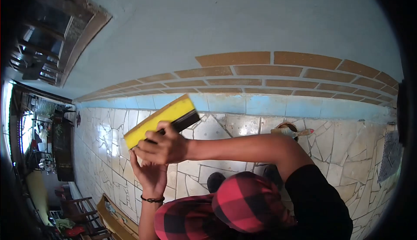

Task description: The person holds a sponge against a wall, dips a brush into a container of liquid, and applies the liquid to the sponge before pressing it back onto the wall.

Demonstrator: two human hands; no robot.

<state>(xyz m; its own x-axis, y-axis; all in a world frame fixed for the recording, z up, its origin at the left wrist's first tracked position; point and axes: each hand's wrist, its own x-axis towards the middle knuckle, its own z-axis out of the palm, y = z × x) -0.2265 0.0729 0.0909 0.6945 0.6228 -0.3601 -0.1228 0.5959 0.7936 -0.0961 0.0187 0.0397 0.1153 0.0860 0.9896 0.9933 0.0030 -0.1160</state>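
A yellow float (163, 120) with a black handle and a brownish working edge is tilted in front of the low part of the wall. My right hand (167, 144) has its fingers wrapped round the black handle. Just below it, my left hand (150, 175), with a dark bracelet at the wrist, reaches up to the float's lower left corner; its fingers are partly hidden behind my right hand. Behind the float runs the grey wall (243, 18) with rows of brown brick shapes (267, 70) and pale lines between them.
A blue skirting band (265, 105) meets the broken-tile floor (213, 129). On the floor at the right, a brush (304, 132) lies across a round container (286, 126). A cardboard box (114, 216) and wooden chairs stand at lower left, a window (47, 31) at upper left.
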